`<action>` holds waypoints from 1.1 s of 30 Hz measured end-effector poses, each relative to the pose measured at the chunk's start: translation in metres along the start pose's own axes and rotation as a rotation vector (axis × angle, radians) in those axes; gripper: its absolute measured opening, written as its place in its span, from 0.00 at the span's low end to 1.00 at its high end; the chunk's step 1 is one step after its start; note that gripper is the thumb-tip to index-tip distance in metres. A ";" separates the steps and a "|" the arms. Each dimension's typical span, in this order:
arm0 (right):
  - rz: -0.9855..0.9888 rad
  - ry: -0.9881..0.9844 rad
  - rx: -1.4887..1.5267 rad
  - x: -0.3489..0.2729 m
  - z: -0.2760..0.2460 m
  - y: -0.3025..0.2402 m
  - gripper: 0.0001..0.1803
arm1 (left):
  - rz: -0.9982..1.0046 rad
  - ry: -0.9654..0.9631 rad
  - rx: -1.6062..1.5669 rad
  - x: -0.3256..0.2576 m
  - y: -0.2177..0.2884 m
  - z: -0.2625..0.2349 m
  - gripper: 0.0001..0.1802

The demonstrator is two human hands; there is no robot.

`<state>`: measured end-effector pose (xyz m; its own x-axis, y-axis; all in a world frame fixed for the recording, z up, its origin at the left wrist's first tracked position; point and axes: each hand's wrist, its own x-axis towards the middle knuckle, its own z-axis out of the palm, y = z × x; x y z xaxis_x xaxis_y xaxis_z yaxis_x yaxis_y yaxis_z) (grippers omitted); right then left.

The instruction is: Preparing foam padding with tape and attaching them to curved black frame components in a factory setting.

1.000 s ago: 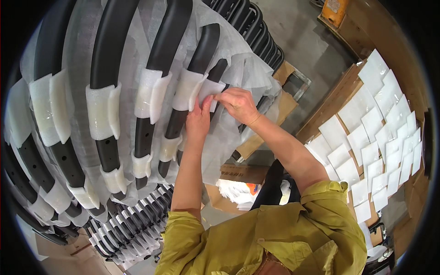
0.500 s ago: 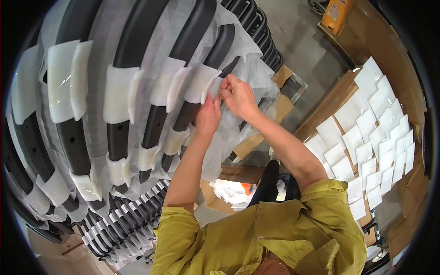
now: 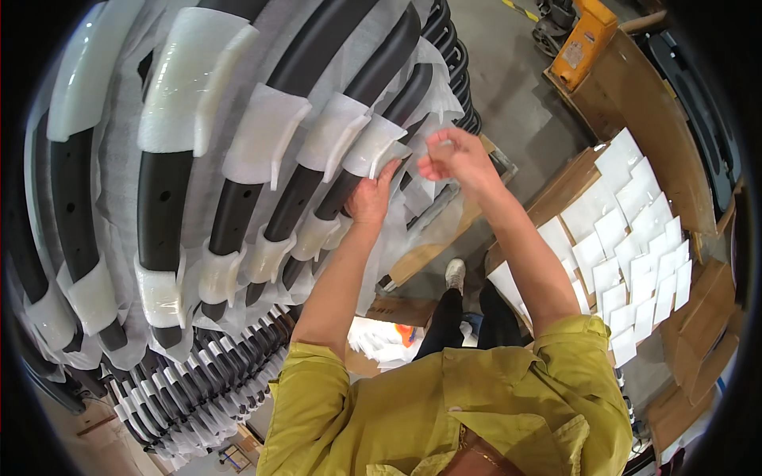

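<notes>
The left hand (image 3: 370,198) lies with fingers spread against the end of the nearest black curved part (image 3: 373,143), its fingertips touching the white foam sleeve (image 3: 371,147) that caps that part; it presses rather than closes around anything. The right hand (image 3: 454,159) is raised just beside it, thumb and fingers pinched together on what looks like a thin translucent scrap, though the view is too blurred to say what it is. Outward from the hands, a long rack of black curved parts (image 3: 238,159) stands in rows, each one seen already wearing white foam sleeves and thin white wrap, so the padding appears done on all but the part at the hands, the last of its row. More sleeved parts (image 3: 206,381) stand lower down. To the right, flat white foam sheets (image 3: 635,238) lie spread over cardboard (image 3: 690,317), so plenty of stock seems left.
</notes>
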<state>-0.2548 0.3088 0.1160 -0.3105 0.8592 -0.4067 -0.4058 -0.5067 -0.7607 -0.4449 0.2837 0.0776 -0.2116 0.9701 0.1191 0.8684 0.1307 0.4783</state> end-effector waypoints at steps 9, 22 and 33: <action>0.153 -0.060 -0.155 -0.074 -0.022 0.080 0.04 | -0.010 0.208 0.197 -0.011 0.014 0.011 0.43; -0.290 -0.168 -0.432 -0.165 0.105 -0.027 0.06 | 0.431 0.126 -0.145 -0.089 0.018 -0.018 0.20; -1.401 -0.435 -0.965 -0.212 0.312 -0.171 0.08 | 0.925 0.920 0.211 -0.131 0.041 -0.492 0.12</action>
<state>-0.3882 0.1907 0.4903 -0.4567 0.4101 0.7894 0.0143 0.8907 -0.4544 -0.6022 0.0607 0.5098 0.3404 0.2367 0.9100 0.8912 -0.3899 -0.2320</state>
